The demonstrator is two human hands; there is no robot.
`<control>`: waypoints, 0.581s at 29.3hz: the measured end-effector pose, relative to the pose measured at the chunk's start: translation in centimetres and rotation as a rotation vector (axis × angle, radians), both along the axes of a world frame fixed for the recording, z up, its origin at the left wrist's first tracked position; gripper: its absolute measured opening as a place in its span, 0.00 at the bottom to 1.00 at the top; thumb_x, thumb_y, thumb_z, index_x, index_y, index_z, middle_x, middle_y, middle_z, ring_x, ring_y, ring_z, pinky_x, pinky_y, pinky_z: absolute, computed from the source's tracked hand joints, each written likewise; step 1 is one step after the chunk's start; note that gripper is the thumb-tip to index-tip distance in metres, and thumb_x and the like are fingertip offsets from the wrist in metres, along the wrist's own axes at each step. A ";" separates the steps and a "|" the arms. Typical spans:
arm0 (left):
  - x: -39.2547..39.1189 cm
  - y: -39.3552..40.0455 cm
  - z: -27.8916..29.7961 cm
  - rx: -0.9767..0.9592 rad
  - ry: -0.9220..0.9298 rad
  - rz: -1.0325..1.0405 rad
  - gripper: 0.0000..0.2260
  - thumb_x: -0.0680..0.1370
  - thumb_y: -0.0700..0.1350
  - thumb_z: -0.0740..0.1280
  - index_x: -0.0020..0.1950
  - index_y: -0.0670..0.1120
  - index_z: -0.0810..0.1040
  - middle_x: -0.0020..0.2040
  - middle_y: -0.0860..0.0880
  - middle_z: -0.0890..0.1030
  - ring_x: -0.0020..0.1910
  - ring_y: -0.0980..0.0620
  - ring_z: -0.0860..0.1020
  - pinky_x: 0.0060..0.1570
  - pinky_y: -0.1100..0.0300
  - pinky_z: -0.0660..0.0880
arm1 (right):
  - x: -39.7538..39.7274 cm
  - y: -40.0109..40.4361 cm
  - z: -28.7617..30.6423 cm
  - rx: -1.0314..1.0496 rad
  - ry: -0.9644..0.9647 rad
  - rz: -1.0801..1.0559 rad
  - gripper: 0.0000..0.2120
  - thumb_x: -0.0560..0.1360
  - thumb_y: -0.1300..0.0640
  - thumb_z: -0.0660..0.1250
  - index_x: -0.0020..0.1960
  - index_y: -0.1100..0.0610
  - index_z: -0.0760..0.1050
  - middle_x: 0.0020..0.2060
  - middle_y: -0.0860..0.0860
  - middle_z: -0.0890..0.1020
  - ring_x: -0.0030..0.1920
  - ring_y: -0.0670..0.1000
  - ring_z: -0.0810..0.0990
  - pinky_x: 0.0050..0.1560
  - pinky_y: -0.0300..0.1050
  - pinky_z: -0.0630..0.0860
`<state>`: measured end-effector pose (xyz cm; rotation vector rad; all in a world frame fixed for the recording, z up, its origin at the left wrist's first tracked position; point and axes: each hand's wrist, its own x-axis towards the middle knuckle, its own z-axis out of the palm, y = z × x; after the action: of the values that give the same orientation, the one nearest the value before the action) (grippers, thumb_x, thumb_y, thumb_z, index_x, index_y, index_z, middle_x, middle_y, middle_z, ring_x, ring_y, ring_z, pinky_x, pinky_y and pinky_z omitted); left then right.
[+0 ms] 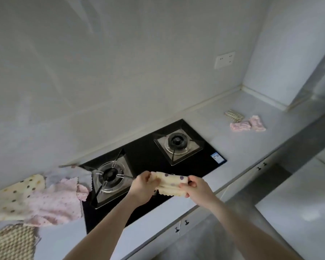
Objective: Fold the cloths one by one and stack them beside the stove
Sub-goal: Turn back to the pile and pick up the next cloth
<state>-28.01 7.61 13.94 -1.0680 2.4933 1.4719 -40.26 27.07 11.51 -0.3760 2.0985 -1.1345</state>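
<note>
Unfolded cloths (32,199) lie left of the stove (144,156). Over its front edge, left hand (144,185) and right hand (192,186) pinch the folded spotted cloth (172,182) with curled fingers, long axis left-right. Stack (247,123) is right of the stove; right hand nearer.

Head-worn view, tilted, down over stove (150,166) and countertop (242,147).
</note>
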 end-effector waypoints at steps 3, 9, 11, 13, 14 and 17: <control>-7.0 1.0 0.2 -0.023 -0.015 -0.129 0.06 0.79 0.48 0.69 0.56 0.52 0.76 0.50 0.50 0.83 0.47 0.50 0.83 0.46 0.54 0.81 | -5.7 3.3 -1.0 -0.035 -0.069 -0.305 0.10 0.77 0.48 0.73 0.51 0.54 0.80 0.41 0.54 0.84 0.42 0.52 0.83 0.39 0.42 0.76; -18.2 2.1 -0.7 -0.193 -0.009 -0.136 0.09 0.82 0.44 0.63 0.61 0.54 0.75 0.53 0.54 0.79 0.46 0.53 0.81 0.46 0.57 0.81 | -21.3 7.1 -4.9 0.009 -0.195 -0.544 0.07 0.80 0.55 0.69 0.53 0.58 0.79 0.44 0.55 0.84 0.43 0.52 0.83 0.43 0.46 0.80; -25.8 4.8 -3.0 -0.167 -0.004 0.026 0.09 0.83 0.45 0.63 0.61 0.54 0.75 0.52 0.54 0.79 0.47 0.54 0.81 0.47 0.60 0.79 | -34.1 8.8 -5.8 0.086 -0.188 -0.494 0.11 0.80 0.55 0.68 0.59 0.60 0.78 0.48 0.56 0.84 0.47 0.53 0.84 0.44 0.46 0.81; -26.1 4.9 -2.5 -0.159 -0.030 0.054 0.09 0.82 0.44 0.64 0.61 0.55 0.75 0.51 0.56 0.80 0.48 0.55 0.80 0.49 0.58 0.80 | -37.2 8.7 -7.2 0.111 -0.198 -0.512 0.14 0.81 0.56 0.68 0.63 0.62 0.77 0.49 0.57 0.83 0.48 0.54 0.84 0.46 0.46 0.81; -26.2 4.8 -2.9 -0.152 -0.050 0.060 0.09 0.82 0.44 0.64 0.60 0.55 0.76 0.50 0.57 0.80 0.48 0.55 0.80 0.51 0.56 0.80 | -38.1 8.8 -7.6 0.129 -0.205 -0.506 0.15 0.81 0.55 0.67 0.64 0.63 0.76 0.49 0.57 0.83 0.48 0.54 0.83 0.45 0.45 0.81; -27.0 4.5 -3.9 -0.148 -0.105 0.066 0.10 0.81 0.44 0.64 0.60 0.55 0.77 0.50 0.59 0.80 0.50 0.56 0.80 0.55 0.55 0.80 | -38.7 8.6 -9.4 0.173 -0.264 -0.511 0.15 0.80 0.56 0.69 0.64 0.62 0.77 0.46 0.57 0.82 0.41 0.52 0.81 0.35 0.42 0.77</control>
<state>-54.98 12.10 10.06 -1.2273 2.5499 1.2270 -78.96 35.64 2.15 0.3964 2.0847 -1.1892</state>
